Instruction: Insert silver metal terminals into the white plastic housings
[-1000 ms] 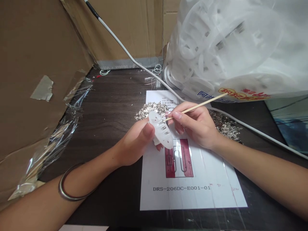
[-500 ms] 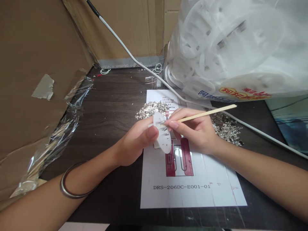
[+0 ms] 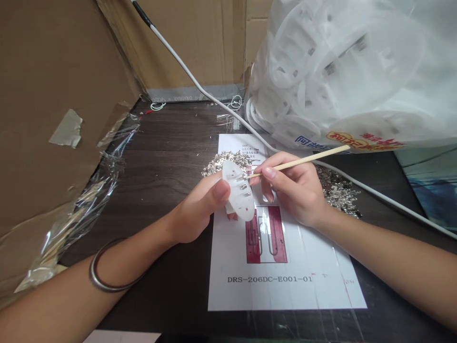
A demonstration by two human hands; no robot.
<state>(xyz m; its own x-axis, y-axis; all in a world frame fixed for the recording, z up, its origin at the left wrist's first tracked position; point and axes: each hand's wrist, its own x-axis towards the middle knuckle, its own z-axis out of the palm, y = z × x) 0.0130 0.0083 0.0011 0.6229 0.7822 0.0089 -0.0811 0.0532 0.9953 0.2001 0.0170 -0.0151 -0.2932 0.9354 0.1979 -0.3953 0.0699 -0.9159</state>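
My left hand [image 3: 210, 195] grips a white oval plastic plate [image 3: 235, 197], thumb on its face and the other fingers behind it. The plate stands tilted and has slots with small metal pieces in them. In my right hand [image 3: 291, 186] a thin wooden stick [image 3: 310, 158], like a chopstick, is pinched between thumb and fingers. Its tip is at the plate's right edge, near a metal piece in an upper slot. Behind the plate lies a pile of small metal parts [image 3: 223, 161]. A second metal pile [image 3: 337, 190] lies beyond my right wrist.
Beneath my hands is a printed sheet [image 3: 264, 295] with a red and white diagram. A big clear bag [image 3: 350, 62] of white plates stands at the back right. A white cable [image 3: 200, 88] crosses the table. Cardboard [image 3: 53, 162] with loose clear tape borders the left.
The stick's tip has drawn back from the plate's face to its right edge. The right hand has opened slightly and shifted up. The plate has turned to show more of its face.
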